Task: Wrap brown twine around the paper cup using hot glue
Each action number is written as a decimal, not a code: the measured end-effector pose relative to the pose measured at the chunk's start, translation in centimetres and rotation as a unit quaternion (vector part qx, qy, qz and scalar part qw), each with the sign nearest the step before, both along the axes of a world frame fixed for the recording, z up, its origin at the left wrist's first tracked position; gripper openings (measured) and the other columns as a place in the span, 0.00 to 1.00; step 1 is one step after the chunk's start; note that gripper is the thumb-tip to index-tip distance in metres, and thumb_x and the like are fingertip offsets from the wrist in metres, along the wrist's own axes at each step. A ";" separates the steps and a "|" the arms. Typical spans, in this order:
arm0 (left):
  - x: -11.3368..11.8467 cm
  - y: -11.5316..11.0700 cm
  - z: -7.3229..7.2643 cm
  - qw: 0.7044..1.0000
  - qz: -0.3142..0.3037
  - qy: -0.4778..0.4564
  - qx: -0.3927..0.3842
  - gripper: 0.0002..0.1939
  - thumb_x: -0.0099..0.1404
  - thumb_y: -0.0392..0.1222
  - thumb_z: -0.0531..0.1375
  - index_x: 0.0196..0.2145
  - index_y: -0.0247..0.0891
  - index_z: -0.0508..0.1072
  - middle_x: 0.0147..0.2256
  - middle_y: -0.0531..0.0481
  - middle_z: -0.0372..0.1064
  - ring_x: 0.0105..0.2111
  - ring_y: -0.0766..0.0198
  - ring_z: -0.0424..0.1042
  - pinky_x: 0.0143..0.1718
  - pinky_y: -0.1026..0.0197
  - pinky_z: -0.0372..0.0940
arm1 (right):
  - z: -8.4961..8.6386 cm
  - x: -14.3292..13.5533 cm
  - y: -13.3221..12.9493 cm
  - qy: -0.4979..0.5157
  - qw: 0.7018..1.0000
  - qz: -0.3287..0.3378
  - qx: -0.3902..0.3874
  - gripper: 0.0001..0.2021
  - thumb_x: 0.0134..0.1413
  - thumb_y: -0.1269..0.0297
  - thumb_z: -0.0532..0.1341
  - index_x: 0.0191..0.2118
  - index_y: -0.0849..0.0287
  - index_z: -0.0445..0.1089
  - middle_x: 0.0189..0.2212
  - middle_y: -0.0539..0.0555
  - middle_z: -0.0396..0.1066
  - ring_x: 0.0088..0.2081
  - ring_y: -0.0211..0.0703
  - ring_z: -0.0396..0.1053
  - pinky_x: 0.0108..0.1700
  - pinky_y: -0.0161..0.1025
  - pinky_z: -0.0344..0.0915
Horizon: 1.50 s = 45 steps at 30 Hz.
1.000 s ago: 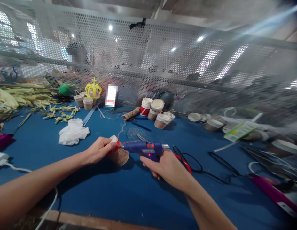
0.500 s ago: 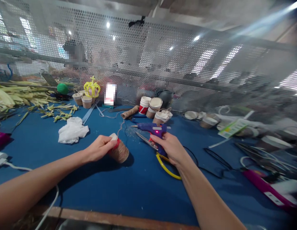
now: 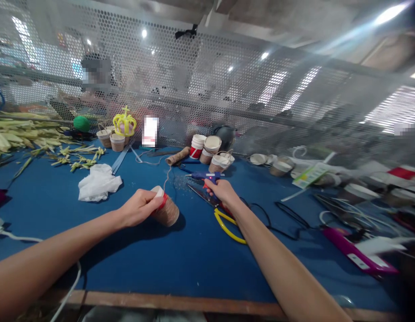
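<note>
My left hand (image 3: 142, 207) is closed around the rim end of a paper cup (image 3: 167, 212) wrapped in brown twine, red showing near its white rim. The cup is tilted on its side above the table. A strand of twine (image 3: 166, 179) runs from it to a twine roll (image 3: 178, 156) farther back. My right hand (image 3: 222, 192) grips a blue glue gun (image 3: 203, 175) with a small red light, its nozzle pointing left. Below that hand lie scissors with yellow handles (image 3: 229, 231), their blades toward the upper left, partly hidden by the hand and wrist.
Crumpled white cloth (image 3: 99, 182) lies left of the cup. Several cups (image 3: 212, 144) stand at the back before a perforated metal screen (image 3: 180, 94). Corn husks (image 3: 23, 132) spread at far left. A purple power strip (image 3: 358, 255) and cables (image 3: 291, 214) lie at right.
My right hand has moved away from me with the glue gun, which now sits farther back and lower over the table. My left hand keeps hold of the cup, almost unmoved.
</note>
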<state>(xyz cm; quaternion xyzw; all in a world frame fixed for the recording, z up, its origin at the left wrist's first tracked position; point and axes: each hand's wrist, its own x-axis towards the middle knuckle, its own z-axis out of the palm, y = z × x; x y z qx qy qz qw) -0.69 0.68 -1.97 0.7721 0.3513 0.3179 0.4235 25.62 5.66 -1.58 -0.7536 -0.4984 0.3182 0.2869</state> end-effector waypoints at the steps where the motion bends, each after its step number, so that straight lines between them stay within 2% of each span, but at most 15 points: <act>1: 0.0 0.0 0.0 1.000 0.001 0.000 0.002 0.21 0.61 0.49 0.45 0.19 0.31 0.62 0.20 0.54 0.52 0.22 0.70 0.52 0.23 0.67 0.51 | -0.1 0.2 0.4 -0.018 1.000 -0.002 -0.006 0.15 0.55 0.62 0.54 0.47 0.62 0.61 0.45 0.56 0.63 0.42 0.43 0.65 0.41 0.46 0.64; 6: -0.1 0.1 -0.2 1.000 0.010 0.003 0.010 0.21 0.60 0.49 0.46 0.18 0.32 0.60 0.20 0.55 0.51 0.22 0.71 0.50 0.22 0.68 0.49 | -0.8 0.5 1.3 -0.081 0.996 0.008 -0.038 0.15 0.55 0.62 0.54 0.47 0.62 0.61 0.45 0.56 0.63 0.41 0.43 0.65 0.41 0.46 0.64; 11: -0.1 0.1 -0.2 1.000 0.006 0.004 0.005 0.20 0.60 0.49 0.46 0.18 0.32 0.60 0.20 0.55 0.51 0.22 0.71 0.51 0.22 0.68 0.50 | -1.2 0.3 0.2 -0.110 0.991 0.034 -0.067 0.14 0.55 0.62 0.54 0.47 0.62 0.61 0.45 0.56 0.63 0.41 0.43 0.65 0.40 0.45 0.64; 18: 0.0 0.0 -0.1 1.000 0.004 0.000 0.002 0.20 0.60 0.49 0.46 0.19 0.31 0.62 0.20 0.54 0.52 0.22 0.70 0.52 0.23 0.67 0.51 | 0.1 -0.6 0.0 -0.202 0.979 0.009 -0.037 0.15 0.55 0.62 0.54 0.47 0.61 0.62 0.45 0.56 0.63 0.42 0.43 0.65 0.42 0.46 0.63; 20: -0.1 0.0 -0.1 1.000 0.003 -0.001 0.003 0.20 0.60 0.49 0.46 0.19 0.31 0.62 0.20 0.54 0.52 0.22 0.70 0.52 0.23 0.68 0.51 | 0.6 -1.1 -0.2 -0.230 0.973 -0.013 -0.009 0.15 0.54 0.61 0.54 0.46 0.64 0.63 0.47 0.61 0.61 0.47 0.49 0.62 0.46 0.51 0.59; 23: -0.1 0.1 -0.3 1.000 0.005 0.002 0.011 0.21 0.61 0.49 0.46 0.19 0.31 0.62 0.20 0.55 0.52 0.22 0.71 0.51 0.22 0.68 0.50 | 1.7 -2.3 -1.3 -0.243 0.969 -0.015 0.046 0.16 0.54 0.64 0.54 0.43 0.71 0.66 0.50 0.73 0.56 0.55 0.64 0.49 0.50 0.57 0.49; 25: -0.1 0.1 -0.3 1.000 0.001 0.004 0.017 0.21 0.61 0.49 0.45 0.19 0.31 0.62 0.20 0.54 0.52 0.22 0.71 0.52 0.22 0.68 0.51 | 2.5 -3.6 -2.3 -0.214 0.974 0.039 0.070 0.14 0.54 0.63 0.53 0.39 0.69 0.69 0.49 0.71 0.59 0.54 0.63 0.51 0.50 0.55 0.49; 28: -0.1 0.0 -0.1 0.999 -0.013 0.007 0.034 0.21 0.62 0.48 0.45 0.19 0.31 0.62 0.20 0.54 0.53 0.22 0.71 0.53 0.23 0.68 0.52 | 3.3 -6.2 -3.6 -0.104 0.976 0.182 0.065 0.19 0.55 0.54 0.50 0.32 0.61 0.73 0.36 0.59 0.71 0.41 0.48 0.66 0.44 0.44 0.59; 30: -0.1 -0.2 0.1 0.997 -0.026 0.018 0.067 0.21 0.62 0.46 0.44 0.18 0.32 0.61 0.19 0.55 0.53 0.21 0.71 0.52 0.22 0.68 0.51 | 3.1 -8.1 -4.2 -0.020 0.966 0.252 0.053 0.22 0.56 0.52 0.46 0.35 0.59 0.73 0.33 0.54 0.73 0.34 0.41 0.68 0.37 0.38 0.63; 32: -0.1 -0.5 0.3 0.993 -0.045 0.028 0.106 0.20 0.63 0.44 0.44 0.17 0.33 0.59 0.18 0.55 0.52 0.20 0.71 0.52 0.22 0.68 0.51 | 2.7 -9.6 -4.5 0.085 0.953 0.282 0.068 0.20 0.55 0.53 0.48 0.33 0.60 0.73 0.31 0.53 0.73 0.34 0.38 0.68 0.37 0.35 0.63; 34: -0.1 -0.7 0.5 0.991 -0.062 0.027 0.113 0.20 0.63 0.43 0.44 0.17 0.33 0.59 0.19 0.55 0.53 0.20 0.71 0.53 0.23 0.67 0.51 | 2.2 -10.4 -4.6 0.199 0.938 0.261 0.111 0.15 0.51 0.56 0.54 0.31 0.61 0.72 0.30 0.53 0.72 0.34 0.38 0.67 0.38 0.36 0.62; 36: 0.0 -0.8 0.5 0.995 -0.061 0.016 0.071 0.20 0.63 0.46 0.44 0.18 0.33 0.59 0.19 0.55 0.53 0.20 0.71 0.53 0.22 0.67 0.51 | 2.1 -10.4 -4.8 0.255 0.929 0.227 0.146 0.11 0.47 0.58 0.58 0.29 0.61 0.70 0.30 0.53 0.71 0.33 0.36 0.66 0.38 0.36 0.61; 41: 0.4 -0.7 0.6 0.992 -0.004 -0.033 -0.119 0.23 0.59 0.54 0.47 0.18 0.32 0.61 0.17 0.56 0.51 0.19 0.72 0.49 0.20 0.67 0.48 | 3.0 -9.3 -5.9 0.274 0.922 0.200 0.185 0.10 0.46 0.59 0.59 0.25 0.61 0.67 0.24 0.49 0.67 0.28 0.33 0.62 0.33 0.33 0.59; 45: 0.6 -0.7 0.7 0.978 -0.003 -0.067 -0.195 0.22 0.56 0.53 0.49 0.19 0.31 0.64 0.17 0.56 0.54 0.18 0.72 0.51 0.21 0.67 0.49 | 3.1 -8.8 -6.7 0.272 0.920 0.187 0.211 0.09 0.47 0.60 0.59 0.24 0.61 0.67 0.23 0.49 0.66 0.26 0.32 0.61 0.31 0.33 0.58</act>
